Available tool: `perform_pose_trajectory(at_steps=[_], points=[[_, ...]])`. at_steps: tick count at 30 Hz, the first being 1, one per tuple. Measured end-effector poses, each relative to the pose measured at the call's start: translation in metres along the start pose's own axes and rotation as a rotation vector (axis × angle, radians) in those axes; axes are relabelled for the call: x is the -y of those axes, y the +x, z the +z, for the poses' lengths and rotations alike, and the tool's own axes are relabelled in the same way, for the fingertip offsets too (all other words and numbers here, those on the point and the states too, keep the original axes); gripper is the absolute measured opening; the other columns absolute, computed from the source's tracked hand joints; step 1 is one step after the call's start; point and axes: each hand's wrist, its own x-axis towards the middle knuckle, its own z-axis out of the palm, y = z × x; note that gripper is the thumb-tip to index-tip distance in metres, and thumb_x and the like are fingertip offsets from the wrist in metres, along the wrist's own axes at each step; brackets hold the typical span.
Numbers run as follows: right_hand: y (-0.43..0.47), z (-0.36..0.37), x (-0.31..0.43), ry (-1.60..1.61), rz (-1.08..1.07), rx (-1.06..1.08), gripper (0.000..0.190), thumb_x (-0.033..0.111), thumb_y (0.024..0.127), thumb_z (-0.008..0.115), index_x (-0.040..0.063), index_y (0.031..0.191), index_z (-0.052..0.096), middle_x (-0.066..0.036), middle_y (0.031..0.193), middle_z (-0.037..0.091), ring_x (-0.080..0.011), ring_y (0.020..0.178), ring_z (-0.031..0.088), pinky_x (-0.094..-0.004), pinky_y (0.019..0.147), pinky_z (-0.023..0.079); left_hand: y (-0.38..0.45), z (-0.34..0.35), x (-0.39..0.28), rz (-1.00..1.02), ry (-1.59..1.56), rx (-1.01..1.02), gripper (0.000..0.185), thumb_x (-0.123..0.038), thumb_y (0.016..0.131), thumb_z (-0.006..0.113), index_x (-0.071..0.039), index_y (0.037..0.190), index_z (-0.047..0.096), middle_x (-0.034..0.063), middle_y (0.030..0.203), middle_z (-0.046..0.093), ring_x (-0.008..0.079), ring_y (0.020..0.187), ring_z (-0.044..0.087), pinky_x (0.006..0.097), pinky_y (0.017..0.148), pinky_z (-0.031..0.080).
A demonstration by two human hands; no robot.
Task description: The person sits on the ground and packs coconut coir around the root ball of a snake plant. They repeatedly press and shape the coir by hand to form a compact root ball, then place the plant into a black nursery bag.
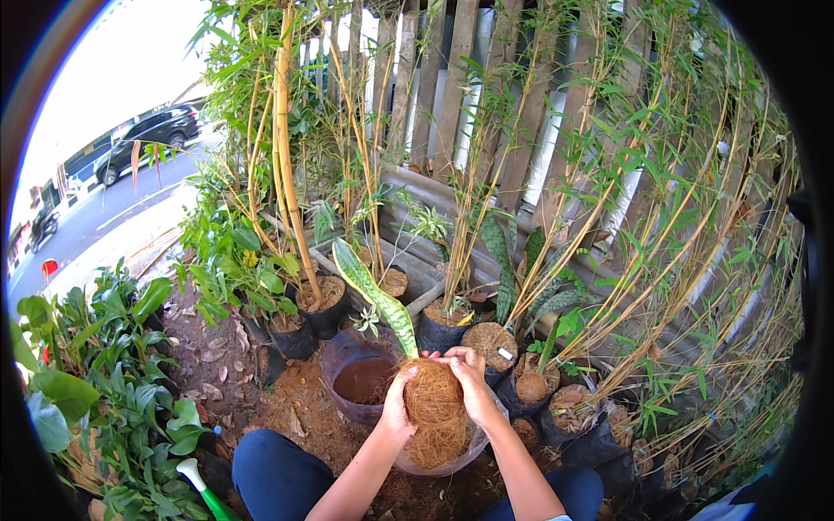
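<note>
Between my two hands is a ball of brown coconut fibre, with a variegated snake plant leaf rising from its top. My left hand cups the ball's left side. My right hand holds its right side, the fingers reaching over the top near the leaf's base. Below the ball, more loose fibre lies in a translucent plastic basin. A dark round tub with brown contents stands just beyond my left hand.
Black plant bags with bamboo and other plants stand in a row beyond the basin. A wooden slat fence rises behind. Leafy plants grow at the left, near a green-and-white object. A road with vehicles lies at the upper left.
</note>
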Motion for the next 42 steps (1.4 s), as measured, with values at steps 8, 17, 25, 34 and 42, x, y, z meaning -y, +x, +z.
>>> perform_pose_trajectory(at_steps=[8,17,25,34,42], points=[[-0.003,0.006,-0.007,0.031,-0.106,0.017,0.042,0.035,0.099,0.045,-0.001,0.118,0.054,-0.014,0.109,0.056,-0.0244,0.107,0.05,-0.0362,0.098,0.032,0.001,0.002,-0.012,-0.028,-0.098,-0.074,0.038,-0.033,0.09,0.05,-0.01,0.12,0.054,0.0104,0.127,0.058,0.0265,0.116,0.055,0.0443,0.102,0.043],[0.005,0.011,-0.021,0.296,-0.041,-0.232,0.016,0.018,0.09,0.066,0.006,0.095,0.057,0.002,0.089,0.058,-0.0067,0.082,0.052,-0.0252,0.078,0.043,0.003,-0.008,-0.016,-0.054,-0.081,-0.179,0.042,-0.034,0.09,0.048,-0.011,0.124,0.055,0.0093,0.12,0.061,0.0265,0.108,0.059,0.0475,0.094,0.047],[0.01,0.005,-0.05,-0.262,0.352,0.069,0.021,0.022,0.09,0.057,0.004,0.094,0.067,-0.023,0.088,0.067,-0.034,0.075,0.066,-0.0403,0.07,0.051,0.008,-0.028,-0.041,0.006,-0.062,-0.219,0.042,-0.037,0.091,0.047,-0.009,0.121,0.056,0.0114,0.12,0.06,0.0293,0.108,0.059,0.0499,0.094,0.048],[-0.029,0.087,-0.094,-0.991,-0.115,0.509,0.018,0.021,0.074,0.067,0.006,0.085,0.068,-0.016,0.085,0.068,-0.0327,0.087,0.066,-0.043,0.076,0.053,0.006,-0.037,-0.042,0.016,-0.012,-0.224,0.043,-0.035,0.091,0.047,-0.008,0.123,0.055,0.0113,0.12,0.061,0.0274,0.109,0.059,0.0481,0.094,0.049],[0.0,0.046,-0.091,-0.713,0.105,0.496,0.017,0.011,0.071,0.069,0.006,0.086,0.067,-0.016,0.082,0.067,-0.0325,0.084,0.066,-0.0409,0.073,0.052,0.0,-0.037,-0.051,0.0,-0.012,-0.261,0.043,-0.036,0.09,0.048,-0.009,0.123,0.055,0.0109,0.119,0.061,0.0273,0.109,0.059,0.0476,0.093,0.049]])
